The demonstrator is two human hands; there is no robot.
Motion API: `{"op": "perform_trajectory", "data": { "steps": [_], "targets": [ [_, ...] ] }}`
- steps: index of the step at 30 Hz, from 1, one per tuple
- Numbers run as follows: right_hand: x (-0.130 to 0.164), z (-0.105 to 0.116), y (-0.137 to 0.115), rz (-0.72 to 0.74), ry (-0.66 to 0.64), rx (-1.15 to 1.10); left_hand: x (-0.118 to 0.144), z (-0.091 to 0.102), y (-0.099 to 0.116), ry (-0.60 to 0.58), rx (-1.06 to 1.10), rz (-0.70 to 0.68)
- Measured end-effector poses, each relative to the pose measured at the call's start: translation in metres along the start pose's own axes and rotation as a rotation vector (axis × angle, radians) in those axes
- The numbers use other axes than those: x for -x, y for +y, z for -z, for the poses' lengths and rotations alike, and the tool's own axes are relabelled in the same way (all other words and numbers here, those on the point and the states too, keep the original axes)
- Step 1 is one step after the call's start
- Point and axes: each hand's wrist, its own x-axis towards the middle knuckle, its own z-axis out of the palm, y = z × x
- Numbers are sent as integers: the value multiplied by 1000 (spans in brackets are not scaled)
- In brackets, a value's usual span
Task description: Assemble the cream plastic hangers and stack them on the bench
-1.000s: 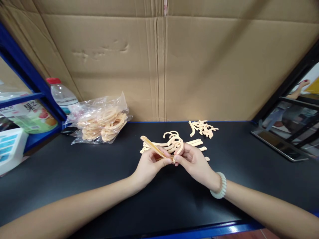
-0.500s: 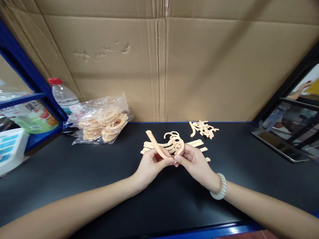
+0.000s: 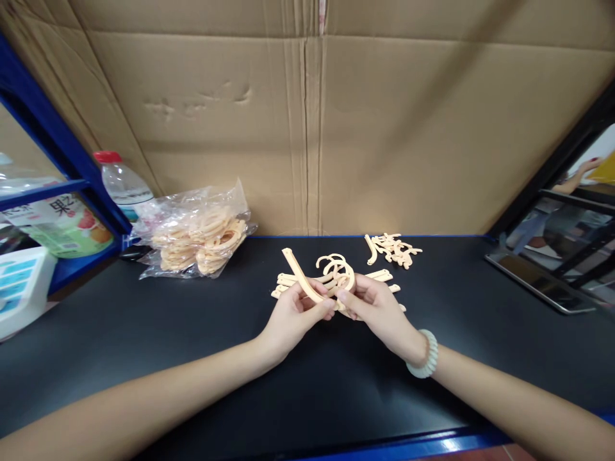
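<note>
My left hand (image 3: pixel 300 314) is closed around the lower end of a beige hanger arm (image 3: pixel 298 272), whose free end slants up and to the left. A curved beige hanger hook (image 3: pixel 350 278) is pinched in my right hand (image 3: pixel 377 314), with thumb and fingers on its lower part. The two pieces come together between my fingertips; whether they are joined I cannot tell. Behind my hands lies a stack of hangers (image 3: pixel 384 275) with arms and hooks, partly covered by my fingers.
Small loose beige parts (image 3: pixel 396 250) lie at the back right. A clear bag (image 3: pixel 202 237) of beige pieces sits at the back left, near a red-capped bottle (image 3: pixel 122 182). A phone-like flat device (image 3: pixel 538 285) leans at the right. Cardboard (image 3: pixel 408 128) walls the back.
My right thumb and fingers have shifted slightly up along the hook, away from its lower tip. The left hand and the hanger arm have barely moved.
</note>
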Motion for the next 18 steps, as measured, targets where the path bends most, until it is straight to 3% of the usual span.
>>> {"op": "perform_trajectory", "data": {
  "steps": [4,8,11,14,18],
  "targets": [
    [-4,5,-8,6,-46,53,-1,-1,1,-27,17,38],
    [-22,38,-15,110,-93,237,0,-1,2,2,-12,68],
    [-42,79,-9,324,17,673,0,-1,2,28,-31,75],
    [-58,114,8,447,-111,1105,-1,0,1,46,-30,84],
    [-70,131,30,436,-206,1230,-2,1,-1,54,-7,75]
  ]
}}
